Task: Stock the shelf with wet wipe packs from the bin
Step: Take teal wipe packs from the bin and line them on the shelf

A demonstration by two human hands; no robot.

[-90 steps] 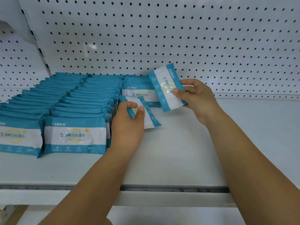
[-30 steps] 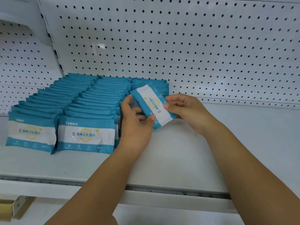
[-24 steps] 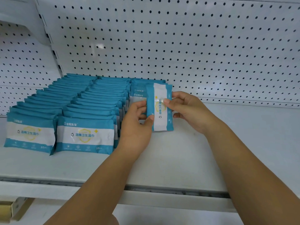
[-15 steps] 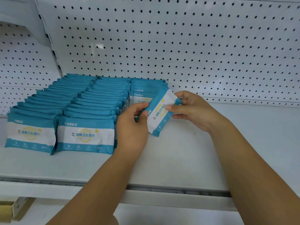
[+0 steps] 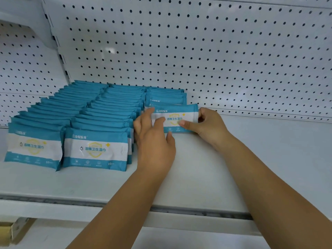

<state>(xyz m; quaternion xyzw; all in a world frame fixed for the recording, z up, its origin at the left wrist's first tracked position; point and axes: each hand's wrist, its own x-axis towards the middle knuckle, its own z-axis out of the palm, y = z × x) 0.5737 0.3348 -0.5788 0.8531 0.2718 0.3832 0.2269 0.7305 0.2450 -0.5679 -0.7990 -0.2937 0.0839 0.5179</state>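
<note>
A teal and white wet wipe pack (image 5: 177, 118) stands level and face-forward on the white shelf (image 5: 206, 177), at the front of a short third row of packs (image 5: 165, 97). My right hand (image 5: 211, 125) pinches its right end, thumb across the lower front. My left hand (image 5: 152, 141) lies against its left part with fingers nearly straight and thumb below it. Two long rows of the same packs (image 5: 97, 150) fill the shelf's left side. The bin is out of view.
A white pegboard back panel (image 5: 215, 51) rises behind the rows. The shelf's right half (image 5: 269, 150) is bare surface. A metal lip (image 5: 179, 212) runs along the shelf's front edge. A corner of a cardboard box (image 5: 10, 232) shows at the lower left.
The pack, tilted between both hands half a second ago, has turned level and gone down onto the shelf in front of the third row. My left hand's fingers have straightened against it.
</note>
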